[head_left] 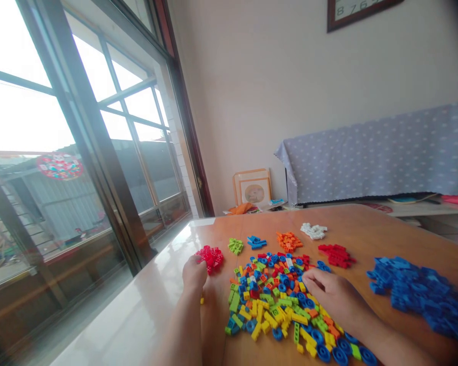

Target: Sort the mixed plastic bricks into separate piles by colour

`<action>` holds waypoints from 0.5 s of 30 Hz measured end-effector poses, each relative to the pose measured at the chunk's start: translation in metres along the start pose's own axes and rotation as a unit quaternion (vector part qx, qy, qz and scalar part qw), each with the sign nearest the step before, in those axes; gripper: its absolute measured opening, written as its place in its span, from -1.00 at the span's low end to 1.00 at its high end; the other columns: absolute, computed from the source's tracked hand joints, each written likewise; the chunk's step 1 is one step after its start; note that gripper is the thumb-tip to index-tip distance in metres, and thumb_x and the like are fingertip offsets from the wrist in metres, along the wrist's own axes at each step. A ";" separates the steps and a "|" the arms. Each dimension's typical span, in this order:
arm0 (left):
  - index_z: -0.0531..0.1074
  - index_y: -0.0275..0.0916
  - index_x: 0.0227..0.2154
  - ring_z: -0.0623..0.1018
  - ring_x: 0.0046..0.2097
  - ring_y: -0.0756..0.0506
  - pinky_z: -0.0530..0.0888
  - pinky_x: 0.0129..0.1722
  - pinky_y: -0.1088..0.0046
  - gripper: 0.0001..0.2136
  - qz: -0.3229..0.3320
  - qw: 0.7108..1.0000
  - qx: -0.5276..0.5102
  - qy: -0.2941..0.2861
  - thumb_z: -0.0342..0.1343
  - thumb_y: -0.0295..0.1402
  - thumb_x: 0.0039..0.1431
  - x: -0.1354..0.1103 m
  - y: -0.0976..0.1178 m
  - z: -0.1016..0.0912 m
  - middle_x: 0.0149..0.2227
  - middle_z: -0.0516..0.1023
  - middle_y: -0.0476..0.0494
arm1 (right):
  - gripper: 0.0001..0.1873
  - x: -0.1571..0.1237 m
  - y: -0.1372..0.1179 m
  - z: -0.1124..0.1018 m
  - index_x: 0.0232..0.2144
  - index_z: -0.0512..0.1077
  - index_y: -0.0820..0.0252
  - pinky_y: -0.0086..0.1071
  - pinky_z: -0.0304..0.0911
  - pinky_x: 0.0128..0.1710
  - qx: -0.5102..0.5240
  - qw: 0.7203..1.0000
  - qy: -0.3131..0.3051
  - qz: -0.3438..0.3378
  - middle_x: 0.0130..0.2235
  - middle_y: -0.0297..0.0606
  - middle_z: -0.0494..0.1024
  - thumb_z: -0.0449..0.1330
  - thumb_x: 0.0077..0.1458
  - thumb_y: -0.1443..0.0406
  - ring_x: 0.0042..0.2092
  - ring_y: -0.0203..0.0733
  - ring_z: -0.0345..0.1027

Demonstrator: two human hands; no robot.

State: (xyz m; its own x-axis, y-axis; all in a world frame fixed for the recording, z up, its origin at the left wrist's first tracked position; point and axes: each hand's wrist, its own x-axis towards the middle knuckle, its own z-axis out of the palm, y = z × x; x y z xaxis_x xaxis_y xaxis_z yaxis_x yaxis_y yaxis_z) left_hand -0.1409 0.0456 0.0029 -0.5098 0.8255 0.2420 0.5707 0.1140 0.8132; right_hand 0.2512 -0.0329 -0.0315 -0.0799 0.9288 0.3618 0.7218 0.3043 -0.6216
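Note:
A heap of mixed toy bricks, blue, yellow, green, red and orange, lies on the wooden table. My right hand rests on the heap's right side, fingers curled down into the bricks; what they pinch is hidden. My left hand is closed, its knuckles touching a small pile of red bricks at the heap's left. Sorted piles lie behind: green, small blue, orange, white and red.
A large pile of blue bricks spreads at the right. A big window runs along the left of the table. Behind stand a cloth-covered piece of furniture and a framed picture against the wall.

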 end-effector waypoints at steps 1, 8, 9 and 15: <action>0.58 -0.20 -0.24 0.63 -0.35 -0.24 0.45 -0.37 0.33 -0.73 0.003 1.000 0.004 -0.004 0.17 -0.39 -0.07 0.001 -0.001 0.000 -0.50 0.61 -0.12 | -0.64 0.000 0.000 0.000 -0.40 0.45 0.07 -0.40 0.19 -0.38 0.000 1.000 0.001 -0.001 -0.47 -0.35 0.50 -0.02 0.26 0.05 -0.38 -0.18 0.37; 0.57 -0.23 -0.22 0.62 -0.29 -0.25 0.41 -0.33 0.32 -0.73 0.017 1.000 0.013 -0.003 0.15 -0.40 -0.04 0.009 -0.011 0.005 -0.45 0.63 -0.16 | -0.64 0.001 0.000 0.000 -0.40 0.45 0.07 -0.39 0.20 -0.36 -0.003 1.000 0.002 0.004 -0.46 -0.34 0.51 -0.02 0.26 0.07 -0.38 -0.19 0.37; 0.56 -0.24 -0.21 0.62 -0.28 -0.25 0.40 -0.32 0.33 -0.72 0.014 1.000 0.016 0.002 0.14 -0.40 -0.03 0.010 -0.013 0.007 -0.43 0.64 -0.18 | -0.64 0.001 -0.001 -0.001 -0.40 0.46 0.08 -0.38 0.20 -0.36 -0.002 1.000 0.001 0.006 -0.46 -0.34 0.51 -0.02 0.26 0.07 -0.38 -0.19 0.37; 0.48 -0.34 -0.07 0.61 -0.17 -0.25 0.37 -0.33 0.39 -0.62 0.011 0.998 0.050 0.033 0.07 -0.43 -0.01 0.013 -0.015 0.010 -0.23 0.65 -0.32 | -0.66 0.000 -0.008 -0.005 -0.40 0.48 0.07 -0.39 0.20 -0.36 0.002 1.000 0.002 0.014 -0.45 -0.35 0.53 -0.01 0.25 0.09 -0.37 -0.19 0.39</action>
State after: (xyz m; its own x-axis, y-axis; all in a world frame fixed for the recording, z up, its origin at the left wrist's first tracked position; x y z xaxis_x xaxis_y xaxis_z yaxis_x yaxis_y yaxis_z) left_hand -0.1494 0.0601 -0.0114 -0.5357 0.7910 0.2955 0.6419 0.1541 0.7511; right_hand 0.2492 -0.0360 -0.0226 -0.0563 0.9363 0.3465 0.7215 0.2780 -0.6341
